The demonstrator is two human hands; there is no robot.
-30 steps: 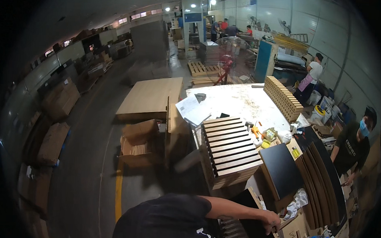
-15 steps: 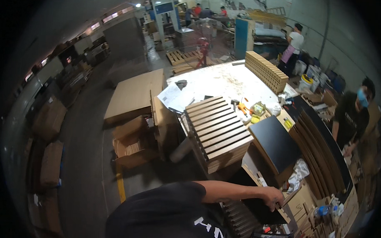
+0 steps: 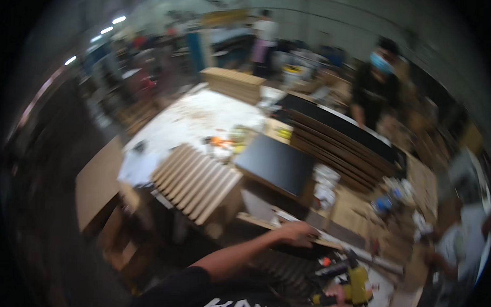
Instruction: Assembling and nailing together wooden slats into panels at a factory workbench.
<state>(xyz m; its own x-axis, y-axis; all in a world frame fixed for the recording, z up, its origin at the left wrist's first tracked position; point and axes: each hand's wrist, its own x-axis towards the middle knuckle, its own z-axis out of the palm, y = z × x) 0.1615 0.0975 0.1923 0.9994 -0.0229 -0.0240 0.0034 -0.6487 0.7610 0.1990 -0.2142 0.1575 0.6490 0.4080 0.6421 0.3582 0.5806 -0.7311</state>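
- Low down, near the bottom of the view, the person's right hand (image 3: 335, 304) is closed around the handle of a yellow and black tool (image 3: 358, 286).
- The tool is a bit right of the middle, beside a pale board (image 3: 382, 291), and its dark front part points up and left.
- The left hand (image 3: 298, 234) is at a thin wooden edge (image 3: 257, 221), with the arm reaching in from the lower left. It is blurry, so one cannot tell if the fingers hold the wood or just rest there.
- Below the left arm is a dark piece with ridges (image 3: 287, 271).
- Past the left hand sits a box shape with a flat black top (image 3: 277, 163). Crumpled white wrap (image 3: 325, 186) lies just to the right of it.
- To the left of the black top is a stack of pale wood strips (image 3: 197, 184) with dark gaps between them.
- Behind these is a white table (image 3: 176, 116) with white papers (image 3: 138, 166) and a small orange thing (image 3: 220, 142) on it. A grooved wooden stack (image 3: 232, 87) stands at its far end.
- Long brown boards (image 3: 337, 154) are piled to the right of the black top, near a clear and blue bottle (image 3: 383, 204).
- Across the pile is a co-worker in a blue mask (image 3: 381, 63) and a dark shirt (image 3: 374, 93).
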